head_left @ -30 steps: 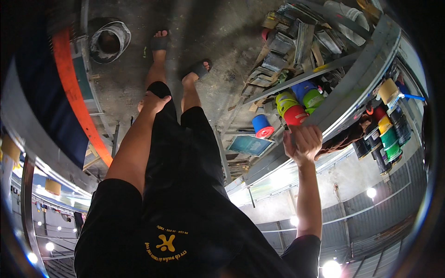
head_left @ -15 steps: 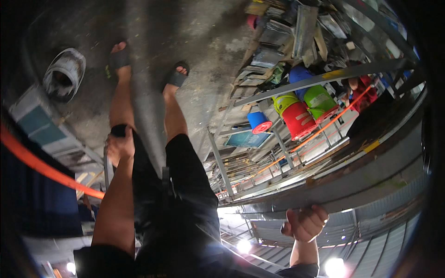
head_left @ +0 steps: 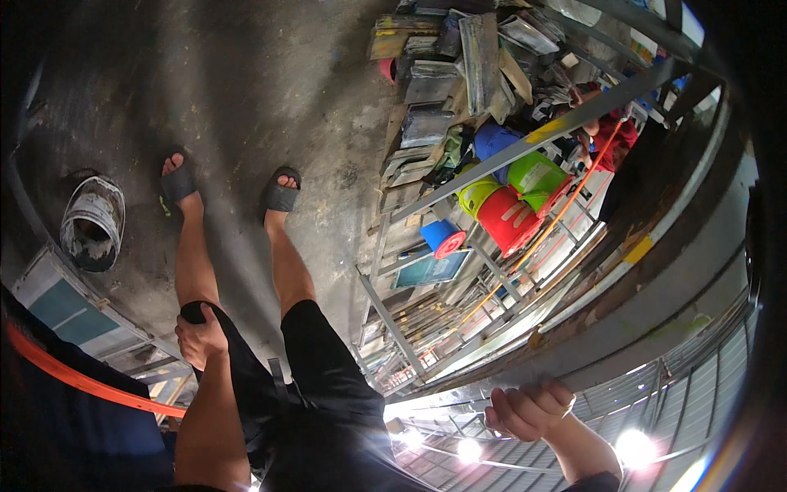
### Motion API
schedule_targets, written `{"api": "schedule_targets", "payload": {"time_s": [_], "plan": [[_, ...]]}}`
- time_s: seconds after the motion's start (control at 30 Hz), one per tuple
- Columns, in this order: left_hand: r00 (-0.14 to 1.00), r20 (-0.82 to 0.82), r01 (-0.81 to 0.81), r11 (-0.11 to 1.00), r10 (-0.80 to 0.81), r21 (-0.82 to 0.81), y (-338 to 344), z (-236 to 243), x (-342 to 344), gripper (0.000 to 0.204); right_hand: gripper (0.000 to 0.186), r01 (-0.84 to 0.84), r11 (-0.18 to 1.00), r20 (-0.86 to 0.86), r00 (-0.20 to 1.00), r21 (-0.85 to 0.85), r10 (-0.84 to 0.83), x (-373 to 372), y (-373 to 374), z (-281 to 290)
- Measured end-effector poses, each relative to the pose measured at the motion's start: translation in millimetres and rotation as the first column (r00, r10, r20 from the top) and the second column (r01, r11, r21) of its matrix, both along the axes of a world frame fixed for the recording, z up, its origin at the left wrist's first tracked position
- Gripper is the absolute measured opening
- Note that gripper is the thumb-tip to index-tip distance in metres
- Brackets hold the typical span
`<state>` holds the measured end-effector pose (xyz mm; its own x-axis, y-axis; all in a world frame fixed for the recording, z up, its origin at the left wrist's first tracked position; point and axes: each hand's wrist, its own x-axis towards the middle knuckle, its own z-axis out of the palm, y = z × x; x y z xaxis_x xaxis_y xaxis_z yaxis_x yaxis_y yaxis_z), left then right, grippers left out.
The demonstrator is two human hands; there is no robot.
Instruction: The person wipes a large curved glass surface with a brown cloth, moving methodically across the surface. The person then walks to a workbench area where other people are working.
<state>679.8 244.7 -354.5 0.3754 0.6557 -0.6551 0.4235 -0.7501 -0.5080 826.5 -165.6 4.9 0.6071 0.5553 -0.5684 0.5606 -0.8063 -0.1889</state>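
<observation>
My left hand (head_left: 201,338) is closed round the hem of the left leg of my black shorts (head_left: 328,361), at the knee, with the thumb over the fabric. My right hand (head_left: 531,410) is raised at the lower right, its fingers curled into a fist. It is close against the edge of a long grey beam (head_left: 590,369). Whether its fingers grip that edge or anything else is hidden.
At the left stand a stained white bucket (head_left: 94,225) and a panel with blue-green panes (head_left: 74,312). An orange strip (head_left: 90,381) curves below. To the right are a red bucket (head_left: 504,220), a blue bucket (head_left: 443,238), a grey rail (head_left: 525,148) and piled boards (head_left: 479,66).
My view has shifted, so the feet and white bucket sit lower and the coloured buckets further left. My left hand stays at the knee. The right fist has turned and its forearm now slants to the right.
</observation>
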Motion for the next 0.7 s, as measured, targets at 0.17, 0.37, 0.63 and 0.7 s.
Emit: {"api": "schedule_targets", "payload": {"time_s": [0.17,0.37,0.63,0.7], "plan": [[0.998,0.011,0.068,0.997,-0.068,-0.019,12.2,-6.7,-3.8,0.066,0.012,0.032,0.999,0.069,0.997,-0.018,-0.031,-4.6,7.0,-4.8],[0.996,0.024,0.092,0.995,-0.092,-0.024,14.2,-5.9,-2.2,0.065,0.011,0.026,0.999,0.096,0.995,-0.031,-0.023,-7.7,6.2,-4.2],[0.993,0.033,0.115,0.993,-0.115,-0.017,17.1,-6.0,-7.6,0.063,0.009,0.012,0.999,0.078,0.997,-0.046,-0.008,-3.2,8.1,-4.7],[0.993,0.039,0.115,0.993,-0.114,-0.015,18.1,-6.8,-10.5,0.063,0.009,0.004,0.998,0.044,0.999,-0.063,-0.001,-0.2,8.2,-3.4]]}}
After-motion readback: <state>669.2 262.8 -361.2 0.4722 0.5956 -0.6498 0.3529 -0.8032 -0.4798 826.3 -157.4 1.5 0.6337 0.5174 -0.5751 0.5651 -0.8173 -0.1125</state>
